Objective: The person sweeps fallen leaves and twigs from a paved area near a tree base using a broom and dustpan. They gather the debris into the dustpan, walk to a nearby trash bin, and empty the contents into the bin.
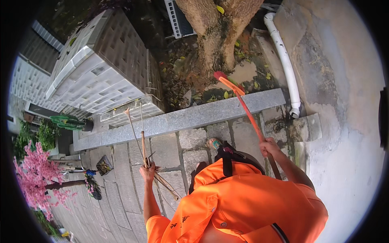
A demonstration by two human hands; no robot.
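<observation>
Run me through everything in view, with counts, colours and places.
Long-handled tool: one, orange, right of centre
Sticks: several, brown, left of centre
Tree trunk: one, brown, top centre
Fallen leaves: many, brown and yellow, around trunk
Drainpipe: one, white, upper right
Wall: one, pale, right
Kerb: one, grey, upper middle
Paving slabs: many, grey, below kerb
Tiled block: one, pale grey, upper left
Foliage: some, green, left
Blossom tree: one, pink, lower left
Container: one, black, left
Shirt: one, orange, bottom centre
Left hand: one, around the sticks
Right hand: one, around the tool

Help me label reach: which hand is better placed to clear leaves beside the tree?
Probably the right hand: it grips a long red tool reaching toward the tree; the left hand holds sticks.
</observation>
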